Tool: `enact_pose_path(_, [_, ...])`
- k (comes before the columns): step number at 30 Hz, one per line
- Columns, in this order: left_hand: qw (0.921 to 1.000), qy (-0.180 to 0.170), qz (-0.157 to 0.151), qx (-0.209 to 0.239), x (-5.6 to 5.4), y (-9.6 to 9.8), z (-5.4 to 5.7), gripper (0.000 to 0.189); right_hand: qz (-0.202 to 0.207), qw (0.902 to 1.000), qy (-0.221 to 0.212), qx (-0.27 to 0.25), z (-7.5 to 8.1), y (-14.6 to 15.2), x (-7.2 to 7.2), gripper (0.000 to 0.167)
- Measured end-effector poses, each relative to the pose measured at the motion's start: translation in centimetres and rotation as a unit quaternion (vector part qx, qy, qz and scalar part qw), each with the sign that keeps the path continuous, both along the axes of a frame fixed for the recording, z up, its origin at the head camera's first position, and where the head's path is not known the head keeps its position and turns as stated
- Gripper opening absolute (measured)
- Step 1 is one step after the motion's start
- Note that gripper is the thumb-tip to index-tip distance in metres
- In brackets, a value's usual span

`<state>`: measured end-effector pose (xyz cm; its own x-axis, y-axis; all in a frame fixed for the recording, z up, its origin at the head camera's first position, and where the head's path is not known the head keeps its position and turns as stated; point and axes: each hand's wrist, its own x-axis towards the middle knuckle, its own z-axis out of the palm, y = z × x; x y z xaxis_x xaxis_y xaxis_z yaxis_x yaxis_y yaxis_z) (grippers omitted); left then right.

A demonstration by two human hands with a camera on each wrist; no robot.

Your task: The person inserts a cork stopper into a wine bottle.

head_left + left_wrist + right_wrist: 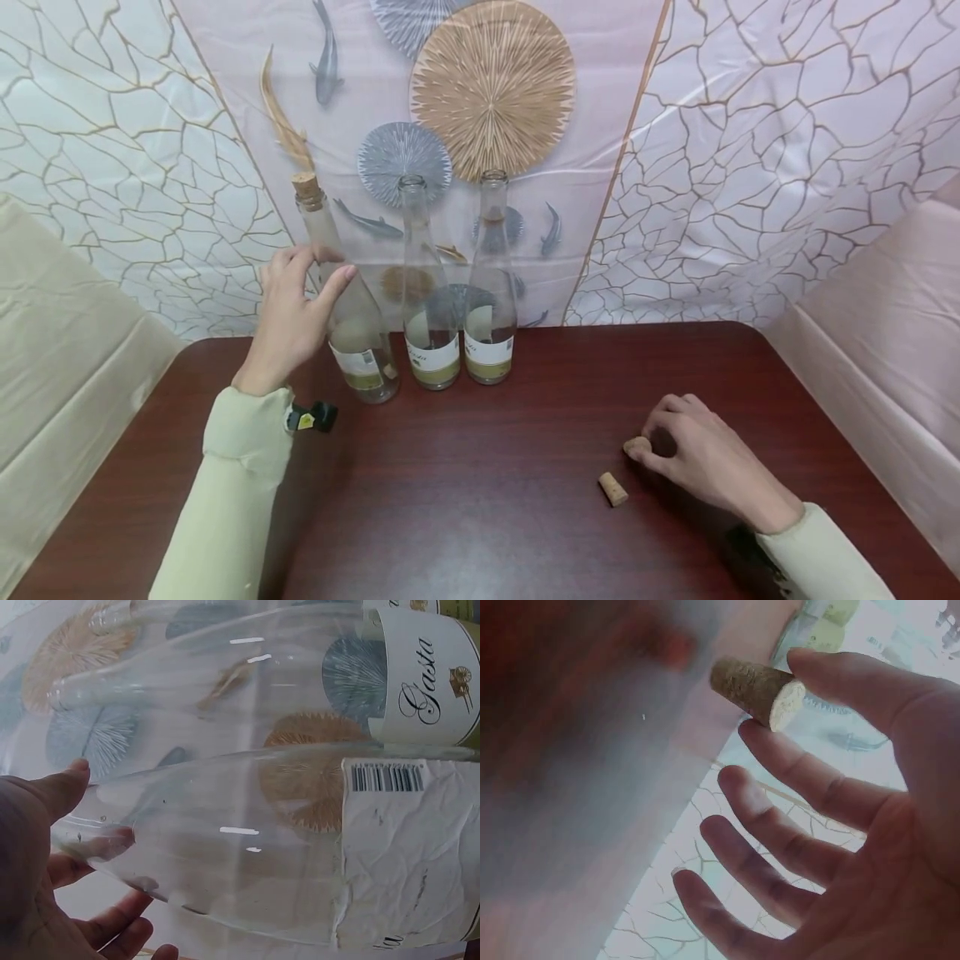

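Observation:
Three clear glass bottles stand in a row at the back of the table. The leftmost bottle (pixel 352 317) carries a cork (pixel 305 185) in its mouth. My left hand (pixel 292 300) is loosely curled round this bottle's upper part. In the left wrist view the thumb (pixel 71 784) lies along one side, and a finger shows through the glass. The middle bottle (pixel 429 292) and the right bottle (pixel 491 292) have uncorked mouths. My right hand (pixel 705 454) pinches a tapered cork (pixel 754 690) between thumb and index finger, low over the table. Another cork (pixel 612 489) lies beside it.
The dark red-brown table (pixel 450 500) ends at a patterned cloth backdrop (pixel 750 167) close behind the bottles. Pale cloth (pixel 885 358) hangs along the right side, and more (pixel 67 375) along the left.

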<state>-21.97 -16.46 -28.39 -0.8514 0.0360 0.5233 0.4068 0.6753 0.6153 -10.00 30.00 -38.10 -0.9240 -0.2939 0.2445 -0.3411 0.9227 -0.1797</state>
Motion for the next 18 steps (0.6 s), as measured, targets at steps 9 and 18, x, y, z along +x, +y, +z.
enact_pose_path(9, [0.9999,-0.013,0.004,-0.005,-1.3,-0.2,0.2,0.043,0.003,1.0000,-0.004,0.005,-0.4,-0.4,-0.9,0.022])
enact_pose_path(18, [0.9998,-0.012,0.011,-0.009,-2.1,-0.4,0.3,0.044,-0.003,0.9991,-0.042,-0.005,0.0,-0.6,-1.5,0.018])
